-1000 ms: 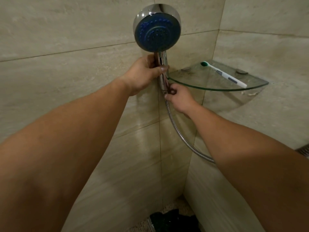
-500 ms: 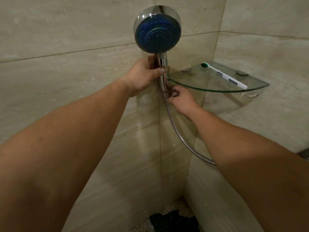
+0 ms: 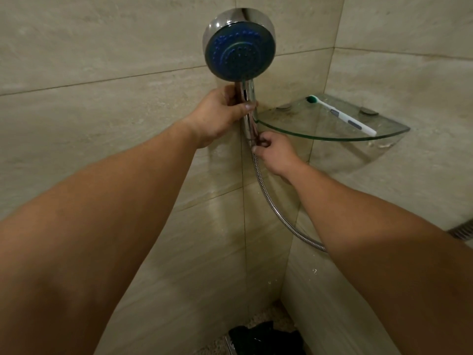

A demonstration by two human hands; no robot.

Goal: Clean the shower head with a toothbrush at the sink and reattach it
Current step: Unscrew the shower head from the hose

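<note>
Head view, looking forward and down into a tiled shower corner: the shower head (image 3: 239, 44) stands upright against the wall, its round blue spray face turned toward the camera, chrome rim and chrome handle below it; the left hand (image 3: 220, 112) grips that handle just under the face, fingers curled round it and the thumb across the front. At the handle's lower end the right hand (image 3: 272, 152) pinches the joint where the hose (image 3: 271, 203) meets it — fingertips closed on the fitting; the ribbed metal hose curves down and to the right from there and passes behind the right forearm. Just beside the handle, to the right, a glass corner shelf (image 3: 332, 135) is fixed across the two walls; a toothbrush (image 3: 343, 116) lies on it, white with grey grips, its green bristle end toward the corner — well apart from both hands. Beige tiles (image 3: 102, 124) cover the walls; at the bottom edge a dark object (image 3: 263, 336) lies on the floor, too dim to identify.
</note>
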